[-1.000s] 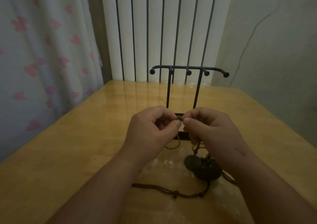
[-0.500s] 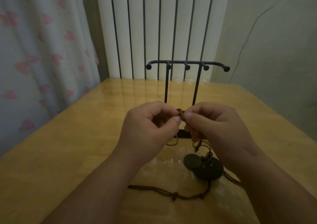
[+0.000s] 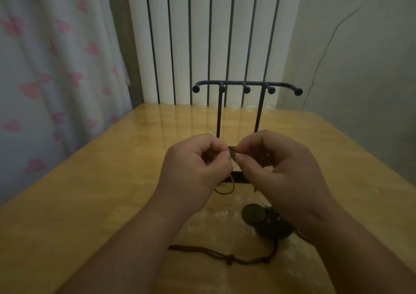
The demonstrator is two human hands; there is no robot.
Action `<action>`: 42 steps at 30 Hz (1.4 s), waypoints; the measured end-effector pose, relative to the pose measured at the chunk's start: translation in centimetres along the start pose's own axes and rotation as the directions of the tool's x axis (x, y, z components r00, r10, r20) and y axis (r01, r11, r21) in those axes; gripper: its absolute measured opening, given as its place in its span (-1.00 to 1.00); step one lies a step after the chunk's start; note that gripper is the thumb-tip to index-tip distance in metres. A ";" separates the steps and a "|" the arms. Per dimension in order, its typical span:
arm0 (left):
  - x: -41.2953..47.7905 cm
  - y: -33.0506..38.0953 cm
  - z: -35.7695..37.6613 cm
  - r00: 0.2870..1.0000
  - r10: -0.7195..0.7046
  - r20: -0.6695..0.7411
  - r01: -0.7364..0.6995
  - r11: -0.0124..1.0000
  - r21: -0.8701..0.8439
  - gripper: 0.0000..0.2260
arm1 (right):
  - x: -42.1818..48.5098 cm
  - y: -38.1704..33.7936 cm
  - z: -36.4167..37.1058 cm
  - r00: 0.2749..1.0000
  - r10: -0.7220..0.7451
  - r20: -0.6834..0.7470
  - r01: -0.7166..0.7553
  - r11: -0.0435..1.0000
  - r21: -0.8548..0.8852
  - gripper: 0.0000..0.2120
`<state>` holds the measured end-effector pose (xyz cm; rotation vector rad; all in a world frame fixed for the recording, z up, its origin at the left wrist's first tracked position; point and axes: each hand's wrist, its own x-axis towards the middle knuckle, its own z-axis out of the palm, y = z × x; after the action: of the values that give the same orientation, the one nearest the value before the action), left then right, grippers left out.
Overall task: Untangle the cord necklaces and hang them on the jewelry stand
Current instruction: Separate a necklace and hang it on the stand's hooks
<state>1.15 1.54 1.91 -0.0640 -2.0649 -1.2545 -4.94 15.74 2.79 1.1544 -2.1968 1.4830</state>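
Head view: the left hand (image 3: 198, 165) and right hand (image 3: 281, 170) meet above the desk (image 3: 101, 192), each pinching the tan cord knot (image 3: 233, 153) between thumb and forefinger, the other fingers curled. A tan loop (image 3: 225, 189) hangs below them. Two round pendants (image 3: 253, 213) lie by the right wrist, and a dark cord (image 3: 225, 256) trails nearer. The jewelry stand (image 3: 246, 84) stands upright just beyond the hands, with a radiator (image 3: 202, 34) behind it.

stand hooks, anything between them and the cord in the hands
Nothing visible does. The hooks are bare, up behind the cord that the left hand and right hand pinch. More cord hangs toward the pendants on the table.
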 end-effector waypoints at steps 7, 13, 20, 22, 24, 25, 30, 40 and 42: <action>0.1 -0.7 0.1 0.999 -0.032 0.037 0.029 0.997 0.076 -0.88 | 0.3 0.7 -0.2 0.976 -0.202 0.082 0.218 0.887 -0.407 -0.79; 0.2 -1.2 0.2 0.995 -0.040 0.087 0.032 0.996 0.085 -0.79 | 0.4 0.8 0.0 0.955 -0.275 0.110 0.289 0.784 -0.550 -0.80; 0.4 -1.4 0.3 0.982 -0.132 0.135 0.135 0.991 -0.017 -0.87 | 0.2 1.1 0.2 0.984 -0.152 0.091 0.177 0.876 -0.448 -0.93; 0.4 -1.4 0.3 0.979 -0.139 0.147 0.144 0.989 -0.023 -0.88 | 0.2 1.0 0.3 0.988 -0.099 0.122 0.142 0.900 -0.413 -0.97; 0.4 -1.4 0.2 0.980 -0.131 0.148 0.135 0.991 -0.023 -0.89 | 0.2 1.0 0.3 0.989 -0.078 0.123 0.120 0.918 -0.378 -0.99; 0.4 -1.4 0.2 0.981 -0.130 0.145 0.135 0.991 -0.025 -0.89 | 0.2 1.0 0.4 0.990 -0.073 0.120 0.112 0.925 -0.363 -1.00; 0.4 -1.5 0.1 0.980 -0.126 0.152 0.127 0.992 0.001 -0.88 | 0.1 1.1 0.3 0.990 -0.047 0.133 0.088 0.942 -0.324 -0.99; 0.5 -2.1 0.3 0.951 -0.157 0.265 0.173 0.984 -0.040 -0.82 | 0.2 0.7 0.0 0.981 -0.058 0.183 0.129 0.905 -0.406 -0.96; 0.5 -1.9 0.4 0.942 -0.180 0.283 0.205 0.977 -0.061 -0.88 | 0.2 0.8 0.1 0.981 -0.046 0.190 0.122 0.904 -0.410 -0.94</action>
<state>-0.14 0.74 0.63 -0.0846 -2.2958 -1.5320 -5.64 15.65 2.33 1.2431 -2.3861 0.8330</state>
